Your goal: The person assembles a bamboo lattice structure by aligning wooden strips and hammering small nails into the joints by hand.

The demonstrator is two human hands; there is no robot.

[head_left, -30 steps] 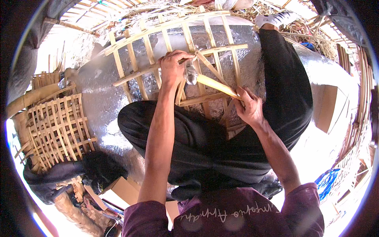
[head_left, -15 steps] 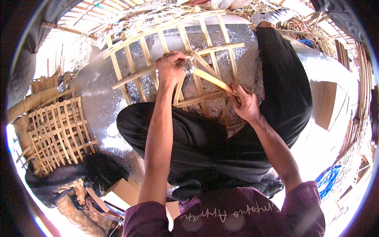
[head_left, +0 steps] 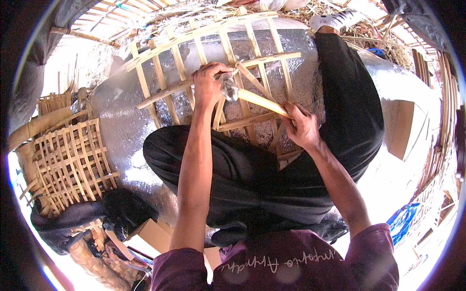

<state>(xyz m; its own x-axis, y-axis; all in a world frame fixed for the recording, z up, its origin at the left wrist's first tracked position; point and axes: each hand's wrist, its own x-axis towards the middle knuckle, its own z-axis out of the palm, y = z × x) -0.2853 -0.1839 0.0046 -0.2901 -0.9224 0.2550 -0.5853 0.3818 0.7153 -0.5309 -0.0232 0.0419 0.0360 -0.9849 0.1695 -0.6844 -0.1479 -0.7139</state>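
Note:
My right hand is wrapped round the pale wooden handle of a hammer. The hammer's shiny metal head is beside my left hand, over a crosspiece of a bamboo lattice. My left hand is closed on that crosspiece, its fingertips pointing at the spot where a slanting slat meets it. Whether the fingertips also pinch a nail is hidden by the hammer head. The lattice, made of several upright slats and long crosspieces, lies in front of my bent legs, its near edge close to them.
Silvery foil sheeting covers the ground beneath the lattice. A finished-looking woven bamboo panel lies at left. Nearer are dark cloth and an opened cardboard box. At right are another cardboard piece and blue plastic. Straw lies beyond.
The hammer head has shifted slightly toward me and left, and its handle has tilted a little. My left hand and the lattice have stayed in place.

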